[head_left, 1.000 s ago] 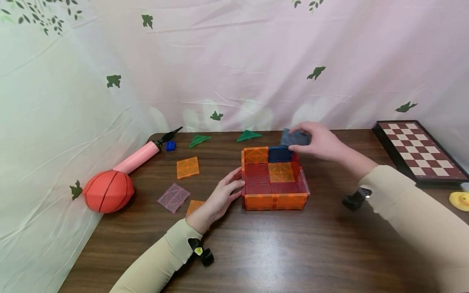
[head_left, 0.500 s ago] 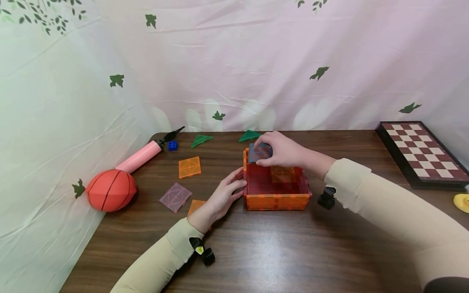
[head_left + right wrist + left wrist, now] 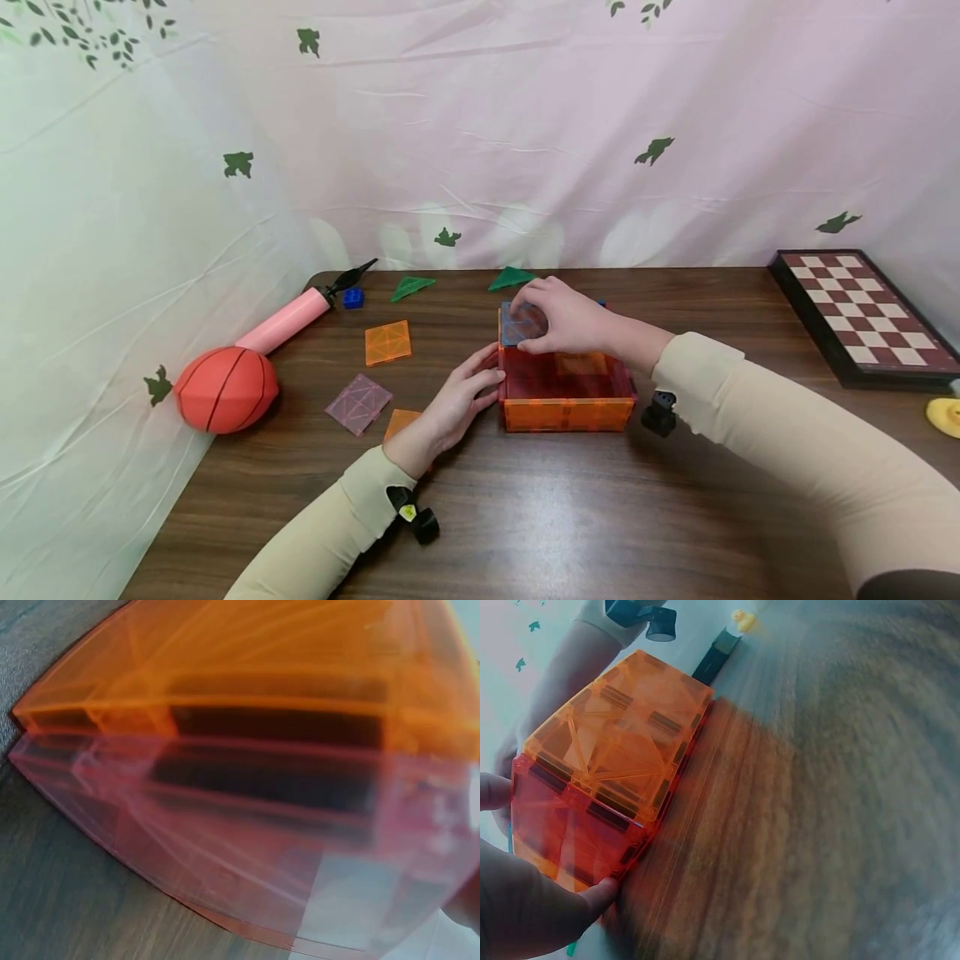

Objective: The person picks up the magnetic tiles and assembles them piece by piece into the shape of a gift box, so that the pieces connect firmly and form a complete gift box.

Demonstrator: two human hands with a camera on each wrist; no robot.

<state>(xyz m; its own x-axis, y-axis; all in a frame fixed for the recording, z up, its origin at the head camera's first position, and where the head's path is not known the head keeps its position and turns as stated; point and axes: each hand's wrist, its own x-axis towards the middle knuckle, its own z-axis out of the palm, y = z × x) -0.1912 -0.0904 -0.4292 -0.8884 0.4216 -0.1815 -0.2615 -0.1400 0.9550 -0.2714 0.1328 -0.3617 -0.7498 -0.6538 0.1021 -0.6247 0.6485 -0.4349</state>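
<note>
An open-topped box of translucent magnetic tiles (image 3: 564, 412) stands mid-table, with orange front wall and red floor. My right hand (image 3: 534, 323) pinches a blue-grey square tile (image 3: 513, 330) at the box's far left corner. My left hand (image 3: 486, 377) rests with straight fingers against the box's left wall. In the left wrist view the orange wall (image 3: 622, 742) and red wall (image 3: 562, 825) fill the left side, with a fingertip (image 3: 596, 894) touching the red wall's lower edge. The right wrist view shows only blurred orange tile (image 3: 262, 660) and pink tile close up.
Loose tiles lie left of the box: an orange square (image 3: 387, 342), a pink square (image 3: 358, 403), two green triangles (image 3: 411, 287). An orange ball (image 3: 225, 389), pink pump (image 3: 288, 319) and blue brick (image 3: 352, 297) sit far left. A chessboard (image 3: 862, 312) and yellow duck (image 3: 947, 414) are right.
My right hand carried the blue-grey tile from the box's far right side across to its far left corner and lowered it there. The left hand stayed against the box.
</note>
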